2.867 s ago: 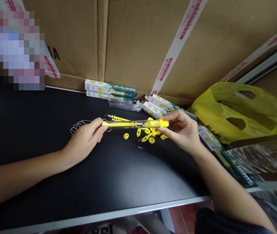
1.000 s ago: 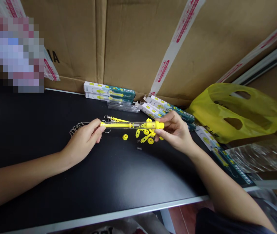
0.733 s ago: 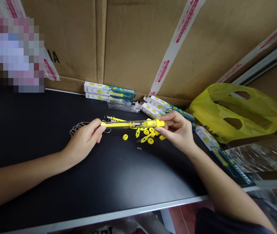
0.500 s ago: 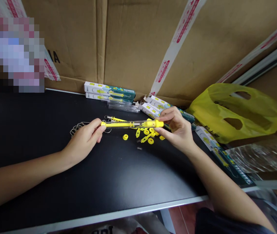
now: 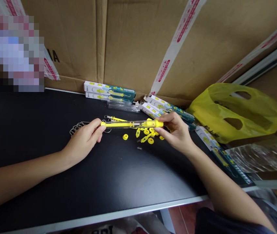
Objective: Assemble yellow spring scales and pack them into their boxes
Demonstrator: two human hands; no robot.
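Across the middle of the view lies a tube spring scale (image 5: 122, 124), clear-walled with yellow parts inside, held level above the table. Its left end is pinched by my left hand (image 5: 86, 138), closed around the yellow tip. At the other end, the thumb and fingers of my right hand (image 5: 176, 130) are closed on the yellow cap (image 5: 155, 123). Beneath and behind it are loose yellow rings (image 5: 150, 140), flat yellow tabs (image 5: 146, 138) and small springs (image 5: 139, 148). A single yellow ring (image 5: 125, 137) sits apart. Wire hooks (image 5: 76, 128) are partly hidden behind my left hand.
Printed boxes (image 5: 109, 91) are stacked against the cardboard at the back, with clear tubes (image 5: 124, 107) before them. More boxes (image 5: 167, 107) lie at right, near a yellow plastic bag (image 5: 236, 113). The black table (image 5: 119, 188) has a pale front edge.
The fingers of my right hand have shifted slightly on the yellow cap, and the hand sits a little lower. My left hand and the spring scale have hardly moved.
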